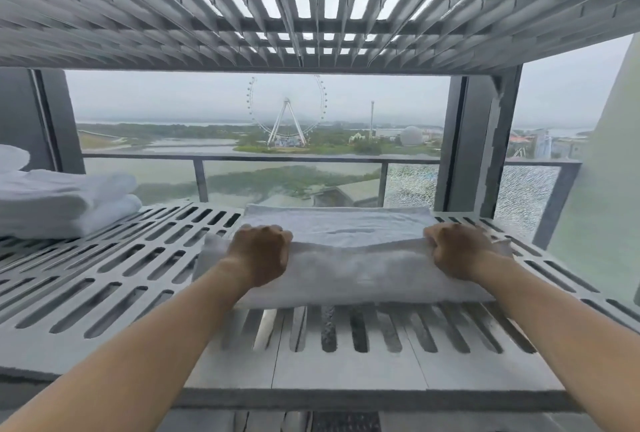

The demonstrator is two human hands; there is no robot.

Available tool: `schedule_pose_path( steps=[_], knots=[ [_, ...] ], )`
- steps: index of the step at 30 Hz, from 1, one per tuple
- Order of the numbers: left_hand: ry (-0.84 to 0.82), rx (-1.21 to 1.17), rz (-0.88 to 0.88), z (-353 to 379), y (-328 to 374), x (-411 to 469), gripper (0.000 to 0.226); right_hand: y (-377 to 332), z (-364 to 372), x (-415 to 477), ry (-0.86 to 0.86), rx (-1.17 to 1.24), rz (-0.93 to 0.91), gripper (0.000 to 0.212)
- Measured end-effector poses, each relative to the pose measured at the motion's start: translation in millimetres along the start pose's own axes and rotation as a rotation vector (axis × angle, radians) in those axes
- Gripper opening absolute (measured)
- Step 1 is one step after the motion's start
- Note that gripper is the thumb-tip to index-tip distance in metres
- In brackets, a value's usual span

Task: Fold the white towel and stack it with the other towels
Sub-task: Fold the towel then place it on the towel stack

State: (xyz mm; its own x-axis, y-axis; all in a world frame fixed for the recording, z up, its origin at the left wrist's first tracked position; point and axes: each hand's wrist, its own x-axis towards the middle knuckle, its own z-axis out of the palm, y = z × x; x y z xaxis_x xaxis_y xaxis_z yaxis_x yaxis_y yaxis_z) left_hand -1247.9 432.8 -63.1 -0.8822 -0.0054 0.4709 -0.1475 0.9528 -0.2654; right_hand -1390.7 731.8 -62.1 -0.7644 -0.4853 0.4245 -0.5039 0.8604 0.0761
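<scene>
Nearest lens: noted two bare forearms (156,345) reaching fwd over front edge of slatted shelf (104,275). Found left hand (261,253) curled over near fold of white towel (349,269) at its left end, fingertips tucked out of sight on far side. Same for right hand (457,249) at right end. Both gripping cloth, not pressing flat.

Located towel mid-shelf, toward back, lying crosswise. Far layer flat on slats, near layer bunched thick between hands.

Judged grip at both ends as means of keeping fold edge straight while taking it over far half. Fold approx. half done.

Spotted stack of other towels (59,203) far left on same shelf, well apart from work piece. Prob. destination, needing sideways carry.

Beyond: balcony rail (311,158), ferris wheel (286,113).
</scene>
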Motion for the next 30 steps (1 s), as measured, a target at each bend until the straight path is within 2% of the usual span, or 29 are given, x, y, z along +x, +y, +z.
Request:
schedule_pose_path(
  steps=[2,5,7,12,17,24,30],
  knots=[
    [-0.115,-0.048,-0.052,14,-4,17,0.019,9,12,20,-0.123,0.064,-0.016,0.022],
    [-0.213,-0.216,-0.089,30,-17,38,0.021,20,27,46,-0.183,0.151,-0.044,0.021],
    [-0.216,-0.272,-0.093,36,-25,49,0.023,27,33,62,-0.204,0.177,-0.063,0.022],
    [-0.120,-0.185,-0.033,48,-34,75,0.033,41,46,87,-0.221,0.141,-0.082,0.033],
    [-0.290,-0.218,-0.051,78,-31,79,0.038,45,65,88,-0.242,0.098,-0.093,0.049],
    [-0.310,-0.371,-0.080,87,-38,73,0.040,46,68,81,-0.217,0.186,-0.098,0.042],
    [-0.314,-0.389,-0.024,76,-36,53,0.042,63,68,69,-0.265,0.238,-0.093,0.052]
  ],
)
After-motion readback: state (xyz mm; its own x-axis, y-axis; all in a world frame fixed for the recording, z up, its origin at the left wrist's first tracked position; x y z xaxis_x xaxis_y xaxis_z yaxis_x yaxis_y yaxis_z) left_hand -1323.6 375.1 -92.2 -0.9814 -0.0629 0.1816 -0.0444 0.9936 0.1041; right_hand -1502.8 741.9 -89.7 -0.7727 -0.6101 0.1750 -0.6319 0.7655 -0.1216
